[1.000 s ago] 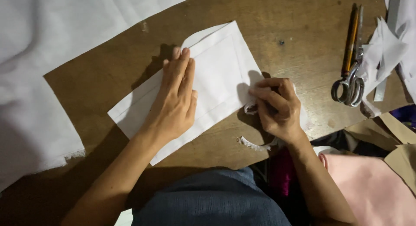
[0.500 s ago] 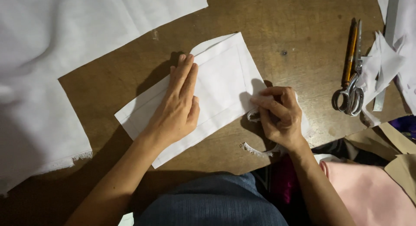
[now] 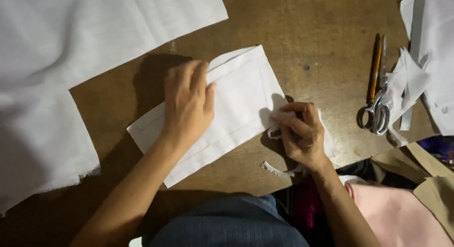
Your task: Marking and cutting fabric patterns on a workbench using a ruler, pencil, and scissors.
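A white rectangular fabric piece with a stitched border lies slanted on the brown wooden table. My left hand presses flat on its middle, fingers together and pointing away from me. My right hand pinches the piece's right corner between thumb and fingers. A narrow white fabric strip curls out from under that hand toward the table's near edge.
A large white cloth covers the left and far side of the table. Scissors and a pencil lie at the right beside white scraps. Pink fabric and tan pieces sit at the lower right. My blue-clad lap is below.
My left hand has slid back from the far edge to the middle of the piece. My right hand keeps its pinch on the right corner.
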